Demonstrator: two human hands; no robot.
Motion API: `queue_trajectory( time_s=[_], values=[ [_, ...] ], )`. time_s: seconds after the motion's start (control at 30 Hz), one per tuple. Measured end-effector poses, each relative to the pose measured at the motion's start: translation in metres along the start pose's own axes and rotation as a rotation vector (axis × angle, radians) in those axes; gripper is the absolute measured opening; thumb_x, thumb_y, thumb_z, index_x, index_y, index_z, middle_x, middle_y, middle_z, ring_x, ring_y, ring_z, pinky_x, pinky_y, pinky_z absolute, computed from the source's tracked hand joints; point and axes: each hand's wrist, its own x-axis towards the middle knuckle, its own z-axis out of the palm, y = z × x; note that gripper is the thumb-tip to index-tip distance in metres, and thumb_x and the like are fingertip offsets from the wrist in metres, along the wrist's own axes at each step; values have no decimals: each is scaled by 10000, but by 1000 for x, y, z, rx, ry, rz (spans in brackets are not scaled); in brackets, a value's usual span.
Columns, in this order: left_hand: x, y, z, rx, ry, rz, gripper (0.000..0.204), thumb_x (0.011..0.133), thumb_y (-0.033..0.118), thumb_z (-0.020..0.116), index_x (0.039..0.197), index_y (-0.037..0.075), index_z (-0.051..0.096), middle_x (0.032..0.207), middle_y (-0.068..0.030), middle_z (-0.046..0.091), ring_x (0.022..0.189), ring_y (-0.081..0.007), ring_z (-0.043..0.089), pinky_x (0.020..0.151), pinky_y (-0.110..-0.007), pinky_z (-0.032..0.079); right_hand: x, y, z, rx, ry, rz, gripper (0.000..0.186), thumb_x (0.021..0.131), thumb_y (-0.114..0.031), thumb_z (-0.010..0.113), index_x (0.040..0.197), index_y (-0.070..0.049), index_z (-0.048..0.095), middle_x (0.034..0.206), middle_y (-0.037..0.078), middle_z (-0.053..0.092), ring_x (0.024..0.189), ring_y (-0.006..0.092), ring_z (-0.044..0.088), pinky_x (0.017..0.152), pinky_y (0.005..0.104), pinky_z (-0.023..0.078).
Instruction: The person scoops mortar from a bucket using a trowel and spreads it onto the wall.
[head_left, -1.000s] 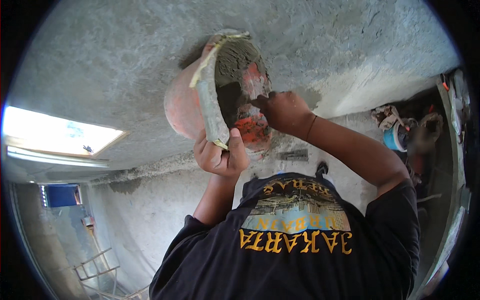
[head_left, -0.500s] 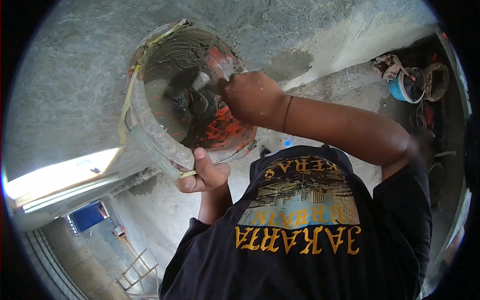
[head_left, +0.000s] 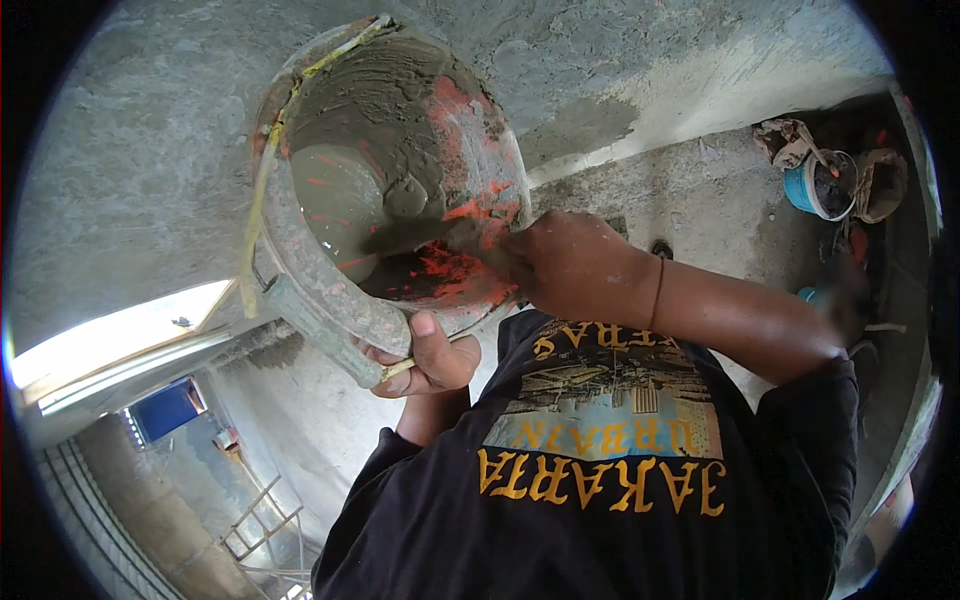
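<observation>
A red bucket (head_left: 313, 277), crusted with grey cement, is tilted so that its inside faces me. My left hand (head_left: 437, 360) is closed on its near rim, thumb over the edge. Wet mortar (head_left: 375, 95) coats the far inner wall, and a small lump of it rests toward the middle. My right hand (head_left: 585, 262) is at the right side of the mouth, closed round the handle of a trowel. The trowel's dark, blurred blade (head_left: 410, 238) reaches across the inside. A yellow strip (head_left: 262, 180) hangs along the left rim.
A rough cement-covered wall (head_left: 150, 150) stands beyond the bucket. At the right, a blue and white pail (head_left: 800, 188) of dark material sits among bags (head_left: 880, 185). A bright opening (head_left: 120, 335) lies left, with a ladder-like frame (head_left: 262, 520) lower down.
My right hand and the trowel have moved right and down, from the bucket's middle toward its right edge. The bucket and my left hand have shifted slightly right.
</observation>
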Motion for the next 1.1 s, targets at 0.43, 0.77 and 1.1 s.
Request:
queue_trajectory(
  time_s=[0.43, 0.77, 1.1],
  values=[
    [11, 9, 17, 1, 66, 29, 286, 889, 77, 577, 1122, 4, 427, 1112, -206, 469, 1010, -329, 546, 854, -401, 506, 35, 33, 9, -374, 270, -28, 228, 793, -205, 602, 964, -56, 622, 736, 129, 658, 711, 304, 677, 603, 407, 551],
    [64, 36, 20, -250, 83, -308, 151, 750, -24, 560, 818, -114, 660, 809, -175, 674, 701, -193, 619, 629, -304, 485, 45, 49, 9, -538, 375, -72, 301, 879, -224, 543, 1174, -258, 594, 803, 109, 635, 624, 278, 650, 525, 395, 527],
    [93, 34, -11, -226, 160, -595, 116, 732, -17, 562, 763, -86, 650, 777, -110, 666, 703, -152, 603, 648, -255, 469, 51, 40, -18, -614, 648, -149, 387, 858, -260, 600, 1244, -283, 584, 856, 73, 622, 658, 252, 646, 551, 385, 530]
  ],
)
